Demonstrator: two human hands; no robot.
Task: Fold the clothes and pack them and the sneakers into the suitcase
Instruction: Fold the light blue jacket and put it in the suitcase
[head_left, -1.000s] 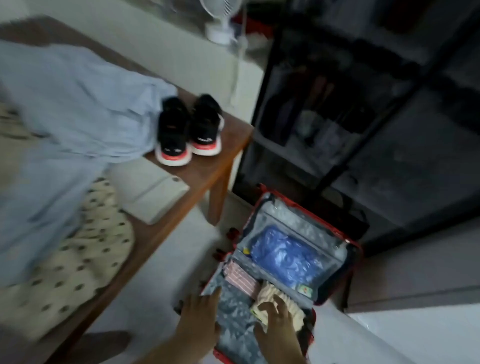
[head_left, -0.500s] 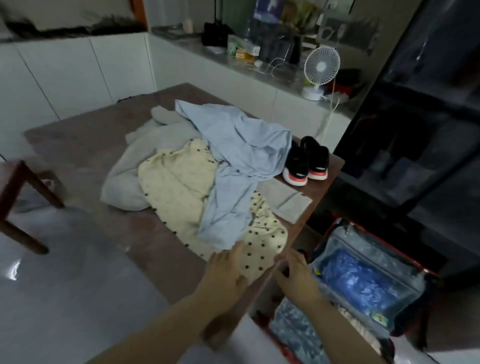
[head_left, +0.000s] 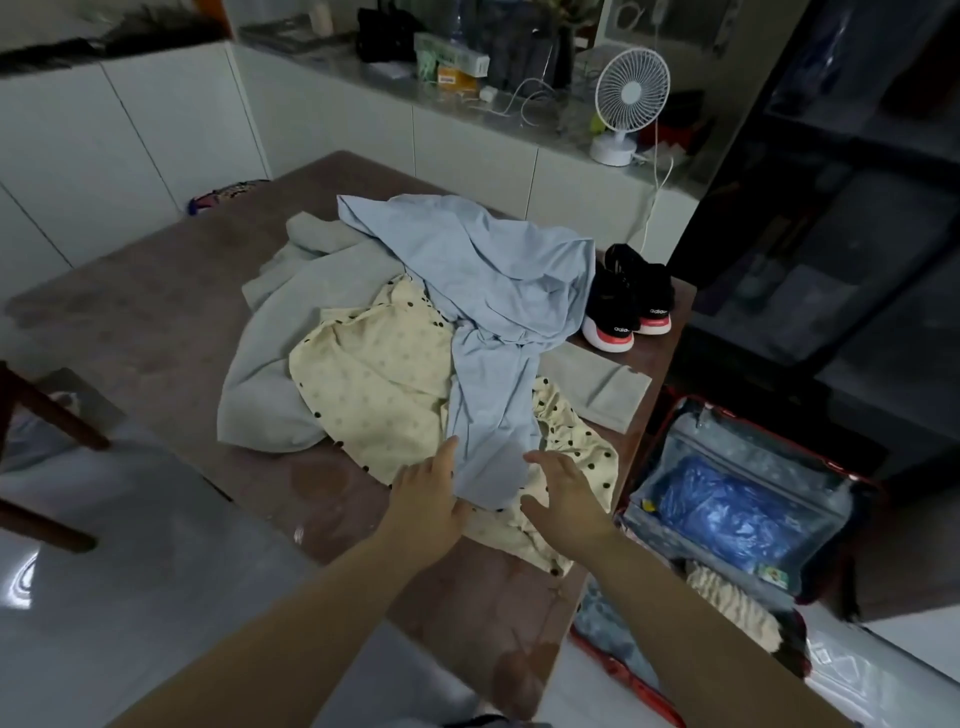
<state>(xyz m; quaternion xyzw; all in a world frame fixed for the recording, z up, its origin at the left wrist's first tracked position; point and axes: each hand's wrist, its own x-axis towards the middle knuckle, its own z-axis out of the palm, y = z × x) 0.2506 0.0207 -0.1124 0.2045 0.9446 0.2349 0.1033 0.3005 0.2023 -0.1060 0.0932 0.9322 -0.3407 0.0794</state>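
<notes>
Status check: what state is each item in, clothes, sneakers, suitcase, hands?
Light blue shirt: unfolded, draped on top of the pile.
Polka-dot garment: unfolded, under the shirt.
Grey garment: crumpled, bottom of the pile.
Sneakers: paired, upright on the table corner, unpacked.
Suitcase: open on the floor, cream cloth inside.
Left hand: open, at the shirt's near end.
Right hand: open, fingers spread over the polka-dot garment.

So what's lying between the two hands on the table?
In the head view, the lower end of the light blue garment lies between the left hand and the right hand, draped over the cream polka-dot garment.
</notes>
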